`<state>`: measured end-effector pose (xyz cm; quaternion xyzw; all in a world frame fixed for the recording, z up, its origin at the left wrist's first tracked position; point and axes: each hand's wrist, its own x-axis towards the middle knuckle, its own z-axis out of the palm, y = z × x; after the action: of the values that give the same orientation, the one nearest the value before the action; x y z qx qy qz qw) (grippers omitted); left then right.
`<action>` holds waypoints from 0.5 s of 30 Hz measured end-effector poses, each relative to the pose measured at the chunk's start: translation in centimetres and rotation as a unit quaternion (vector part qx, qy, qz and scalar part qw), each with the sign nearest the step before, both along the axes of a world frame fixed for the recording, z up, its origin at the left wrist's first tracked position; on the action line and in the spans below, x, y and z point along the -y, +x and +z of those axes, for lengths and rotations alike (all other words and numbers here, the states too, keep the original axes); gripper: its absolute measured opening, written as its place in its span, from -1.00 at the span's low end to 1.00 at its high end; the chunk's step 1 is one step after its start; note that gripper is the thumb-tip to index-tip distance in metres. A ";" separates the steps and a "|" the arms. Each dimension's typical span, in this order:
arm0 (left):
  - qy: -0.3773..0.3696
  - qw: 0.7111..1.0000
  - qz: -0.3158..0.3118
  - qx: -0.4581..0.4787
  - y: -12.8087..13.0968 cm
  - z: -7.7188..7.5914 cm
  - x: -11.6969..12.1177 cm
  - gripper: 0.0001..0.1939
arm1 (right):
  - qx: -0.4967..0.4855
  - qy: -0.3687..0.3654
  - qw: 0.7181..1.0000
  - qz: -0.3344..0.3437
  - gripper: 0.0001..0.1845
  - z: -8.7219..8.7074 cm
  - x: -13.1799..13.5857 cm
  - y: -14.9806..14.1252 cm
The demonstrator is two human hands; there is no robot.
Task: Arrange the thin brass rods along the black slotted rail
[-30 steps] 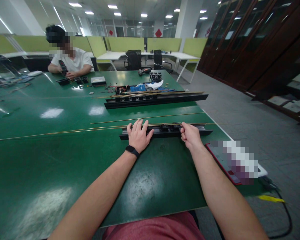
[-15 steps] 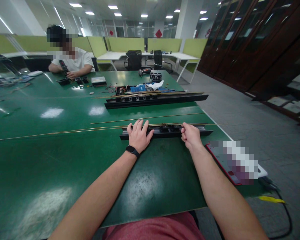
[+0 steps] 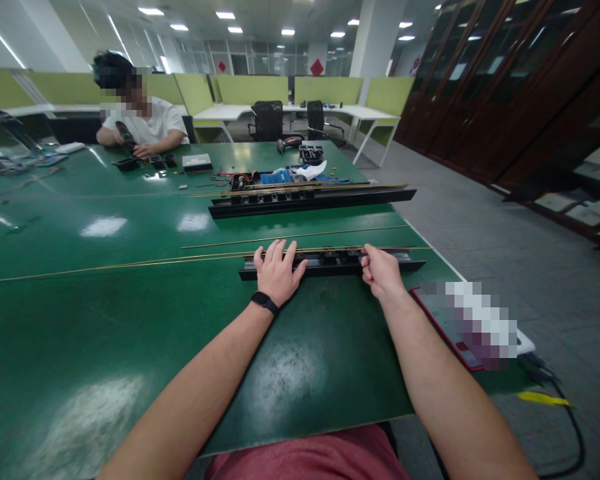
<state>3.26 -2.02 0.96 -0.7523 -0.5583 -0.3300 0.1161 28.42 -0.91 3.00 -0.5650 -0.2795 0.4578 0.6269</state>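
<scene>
A long black channel-shaped rail [image 3: 327, 270] lies crosswise on the green table, with small black parts set in its trough. Thin brass-coloured rods [image 3: 170, 260] run along its far side and stick out well past its left end. My left hand [image 3: 279, 273] lies over the rail's left part, fingers spread across the rods, with a dark band on the wrist. Near the right part of the rail, my right hand [image 3: 383, 272] is closed in a pinch on one of the thin rods; the fingertips partly hide the grip. A separate brass-coloured rod [image 3: 230, 243] lies just beyond the rail.
A second black rail [image 3: 310, 203] with rods on it lies farther back, before a heap of blue and black parts [image 3: 277, 176]. A tablet-like device [image 3: 445, 327] sits at the right table edge. Across the table a person [image 3: 150, 123] handles a dark tool.
</scene>
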 end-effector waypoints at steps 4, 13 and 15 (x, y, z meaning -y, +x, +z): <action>0.002 1.000 0.002 -0.004 0.0 0.0 0.0 -0.47 | 0.001 0.003 1.000 0.004 -0.77 0.0 0.1 0.0; -0.001 1.000 0.005 -0.003 0.0 0.0 0.0 -0.47 | 0.003 0.011 1.000 0.010 -0.77 0.0 0.1 -0.1; -0.001 1.000 0.004 -0.003 0.0 0.0 0.0 -0.47 | 0.003 0.011 1.000 0.006 -0.76 -0.1 0.1 -0.1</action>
<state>3.31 -1.98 0.93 -0.7508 -0.5614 -0.3272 0.1186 28.35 -0.98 2.94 -0.5575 -0.2901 0.4568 0.6296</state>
